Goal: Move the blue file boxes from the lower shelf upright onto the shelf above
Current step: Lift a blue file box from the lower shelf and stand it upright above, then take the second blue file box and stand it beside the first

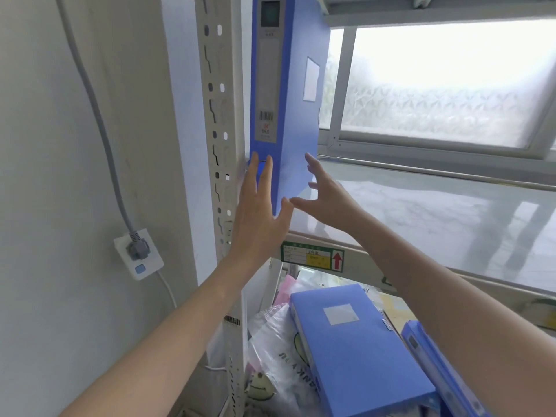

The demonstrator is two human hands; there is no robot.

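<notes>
One blue file box (296, 85) stands upright at the left end of the upper shelf (421, 212), its labelled spine facing me, close to the perforated post (218, 115). My left hand (258, 206) lies flat against the bottom of the spine, fingers spread. My right hand (328, 197) is open beside the box's right face, fingertips touching or just off it. On the lower shelf a second blue file box (358, 350) lies flat, and a third blue file box (439, 365) lies at its right, partly hidden by my right forearm.
Plastic bags (276, 350) and papers lie beside the flat boxes on the lower shelf. A shelf label with a red arrow (313, 255) marks the upper shelf's front edge. A frosted window (445, 82) is behind. A wall socket with a grey cable (138, 251) is at left.
</notes>
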